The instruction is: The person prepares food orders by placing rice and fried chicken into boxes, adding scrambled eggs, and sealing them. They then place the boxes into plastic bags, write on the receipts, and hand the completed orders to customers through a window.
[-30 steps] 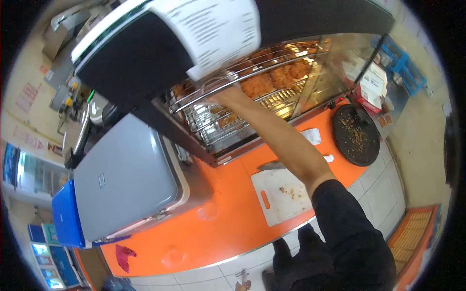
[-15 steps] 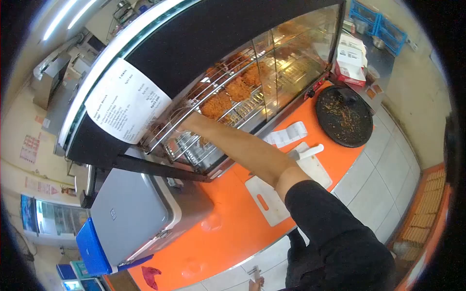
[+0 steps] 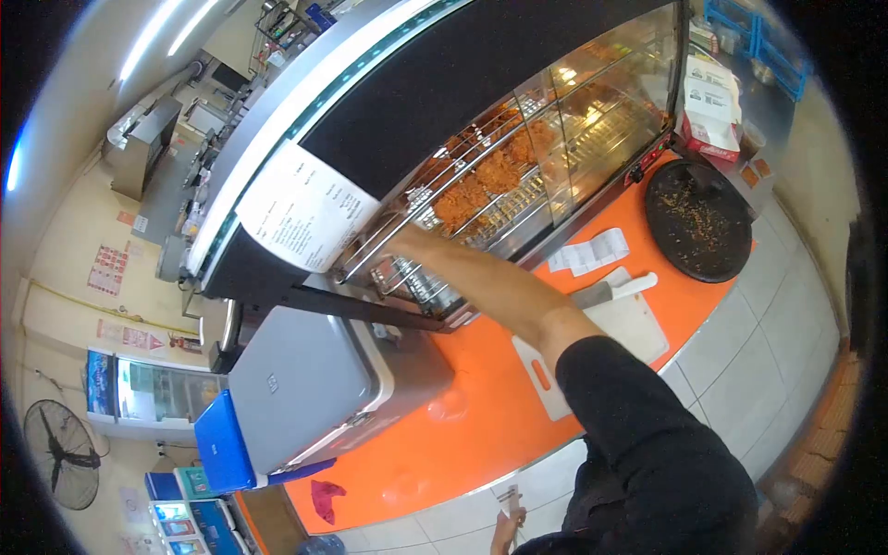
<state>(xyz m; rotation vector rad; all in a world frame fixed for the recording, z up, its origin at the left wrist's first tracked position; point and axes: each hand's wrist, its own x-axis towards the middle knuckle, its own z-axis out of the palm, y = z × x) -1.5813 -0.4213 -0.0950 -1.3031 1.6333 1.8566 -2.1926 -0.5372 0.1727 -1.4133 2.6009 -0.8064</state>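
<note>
My right hand (image 3: 400,240) reaches into the lower left opening of a heated display cabinet (image 3: 407,92). Wire rack bars and shadow hide its fingers, so its grip does not show. Beside it, breaded fried chicken pieces (image 3: 495,174) lie on the wire rack (image 3: 490,220). A printed receipt (image 3: 305,211) hangs on the cabinet's front, just left of that hand. Low at the bottom of the view, my left hand (image 3: 505,527) is closed on a narrow pale item (image 3: 508,499), too small to name, beyond the table's edge.
On the orange table (image 3: 490,421) lie a white cutting board (image 3: 638,326), a white-handled knife (image 3: 631,286), a paper slip (image 3: 592,252) and a red cloth (image 3: 326,499). A round black tray with crumbs (image 3: 698,222) is at the right. A grey cooler box (image 3: 305,388) stands left.
The camera view has turned, so the scene sits farther right. My right arm stays inside the cabinet. My left hand and its pale item show more fully.
</note>
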